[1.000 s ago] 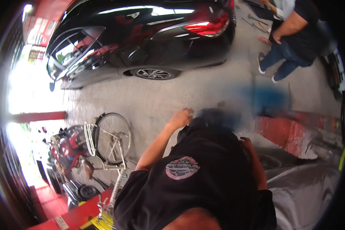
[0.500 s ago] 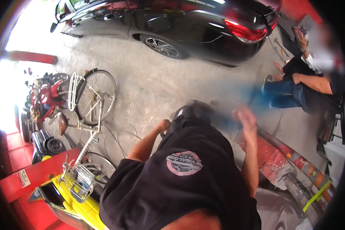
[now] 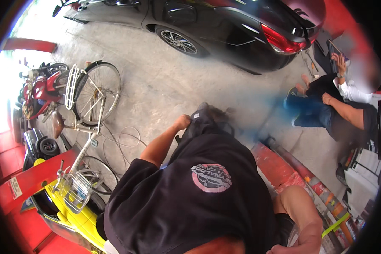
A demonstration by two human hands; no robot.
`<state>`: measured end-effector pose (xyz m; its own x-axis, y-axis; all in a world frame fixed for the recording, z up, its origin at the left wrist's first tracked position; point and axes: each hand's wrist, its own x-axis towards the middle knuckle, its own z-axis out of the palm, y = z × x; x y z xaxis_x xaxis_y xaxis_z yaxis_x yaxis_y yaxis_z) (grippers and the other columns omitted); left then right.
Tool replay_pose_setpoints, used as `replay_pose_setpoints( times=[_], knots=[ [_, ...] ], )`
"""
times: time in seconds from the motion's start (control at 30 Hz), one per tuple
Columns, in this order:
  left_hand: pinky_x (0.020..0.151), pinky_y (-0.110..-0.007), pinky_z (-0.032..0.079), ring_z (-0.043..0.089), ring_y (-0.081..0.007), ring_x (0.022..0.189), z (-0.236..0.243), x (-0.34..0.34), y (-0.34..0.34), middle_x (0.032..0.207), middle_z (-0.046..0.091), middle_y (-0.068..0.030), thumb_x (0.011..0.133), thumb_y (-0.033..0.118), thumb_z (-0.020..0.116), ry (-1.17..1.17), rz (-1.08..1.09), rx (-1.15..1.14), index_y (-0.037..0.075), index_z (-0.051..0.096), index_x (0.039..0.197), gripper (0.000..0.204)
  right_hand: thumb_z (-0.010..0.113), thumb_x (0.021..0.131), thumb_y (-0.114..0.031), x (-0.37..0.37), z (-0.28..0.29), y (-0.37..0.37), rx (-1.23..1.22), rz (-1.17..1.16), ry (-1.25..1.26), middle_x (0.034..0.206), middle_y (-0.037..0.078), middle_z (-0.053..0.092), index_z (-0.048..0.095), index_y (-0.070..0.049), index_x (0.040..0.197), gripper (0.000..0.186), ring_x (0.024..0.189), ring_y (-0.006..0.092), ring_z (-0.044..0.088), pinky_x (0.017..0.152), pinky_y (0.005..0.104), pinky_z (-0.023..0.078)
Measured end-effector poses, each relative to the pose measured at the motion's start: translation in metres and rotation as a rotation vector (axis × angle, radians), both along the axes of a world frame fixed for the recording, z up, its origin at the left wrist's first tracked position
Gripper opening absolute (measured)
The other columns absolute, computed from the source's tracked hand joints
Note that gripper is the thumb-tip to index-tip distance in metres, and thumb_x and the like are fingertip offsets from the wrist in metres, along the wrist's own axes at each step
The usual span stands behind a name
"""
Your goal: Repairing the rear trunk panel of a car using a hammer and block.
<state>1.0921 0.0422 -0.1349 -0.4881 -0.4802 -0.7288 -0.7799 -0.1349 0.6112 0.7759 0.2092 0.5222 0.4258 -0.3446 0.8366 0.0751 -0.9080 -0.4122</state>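
1. Right hand has come away from the dark bundle. Half a second ago it was stretched out beside it; now the arm is folded back and the hand sits at the lower edge of the view, mostly cut off, so I cannot tell whether it is open or closed.
2. Left hand stays out front, curled at the bundle's left edge, apparently gripping it alone.
3. Bundle is low in front of the body, above the concrete floor. It is blurred, so its kind is unclear.
4. Judgement: the hold has gone from two hands to one.
5. Around it:
   - loose cable loops and a white bicycle to the left, with a red motorbike beyond;
   - a red ramp just to the right;
   - a black car ahead;
   - two people crouching near its rear.
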Motion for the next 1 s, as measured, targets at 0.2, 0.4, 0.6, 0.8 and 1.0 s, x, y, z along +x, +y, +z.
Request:
replay_pose_setpoints(
  times=[0.2, 0.4, 0.6, 0.8, 1.0],
  knots=[
    [0.08, -0.047, 0.059, 0.071, -0.0411, 0.086, -0.077, -0.004, -0.038, 0.092, 0.073, -0.0241, 0.08, 0.015, 0.059, 0.185, -0.572, -0.56, -0.004, 0.071, 0.077, 0.023, 0.047, 0.1, -0.04, -0.001, 0.0, -0.043, 0.105, 0.029, -0.044, 0.068, 0.018, 0.067, 0.069, 0.002, 0.073, 0.054, 0.056, 0.028, 0.065, 0.049, 0.0367, 0.053],
    [0.06, -0.037, 0.059, 0.072, -0.0255, 0.07, -0.054, -0.014, -0.094, 0.085, 0.072, -0.0151, 0.086, 0.016, 0.061, 0.142, -0.352, -0.292, -0.001, 0.071, 0.087, 0.02, 0.062, 0.084, -0.007, -0.025, -0.118, -0.061, 1.048, -1.141, -0.14, 0.074, 0.007, 0.069, 0.071, 0.0, 0.083, 0.011, 0.068, 0.019, 0.065, 0.069, 0.0315, 0.053],
    [0.079, -0.043, 0.057, 0.072, -0.0381, 0.089, -0.008, -0.074, -0.131, 0.096, 0.075, -0.0217, 0.09, 0.023, 0.062, 0.356, -0.278, -0.171, -0.002, 0.074, 0.097, 0.029, 0.073, 0.09, -0.02, -0.057, -0.441, -0.018, 1.538, -1.036, 0.421, 0.115, 0.019, 0.07, 0.065, -0.006, 0.134, 0.047, 0.109, 0.0344, 0.066, 0.096, 0.0416, 0.051],
    [0.084, -0.041, 0.056, 0.073, -0.0341, 0.095, 0.092, -0.183, -0.131, 0.099, 0.075, -0.0191, 0.092, 0.028, 0.067, 0.288, -0.506, -0.006, 0.004, 0.074, 0.109, 0.03, 0.073, 0.086, -0.018, -0.04, -0.548, 0.064, 1.658, -1.005, 0.678, 0.116, 0.021, 0.069, 0.069, -0.006, 0.116, 0.033, 0.114, 0.0402, 0.063, 0.097, 0.0485, 0.05],
    [0.092, -0.04, 0.055, 0.072, -0.0325, 0.102, 0.124, -0.243, -0.096, 0.107, 0.075, -0.0205, 0.092, 0.026, 0.07, 0.251, -0.764, 0.032, 0.0, 0.072, 0.118, 0.037, 0.068, 0.084, -0.011, -0.095, -0.462, 0.066, 1.631, -1.045, 0.168, 0.101, 0.021, 0.073, 0.073, -0.001, 0.099, 0.019, 0.1, 0.0393, 0.069, 0.086, 0.0455, 0.054]
  ],
)
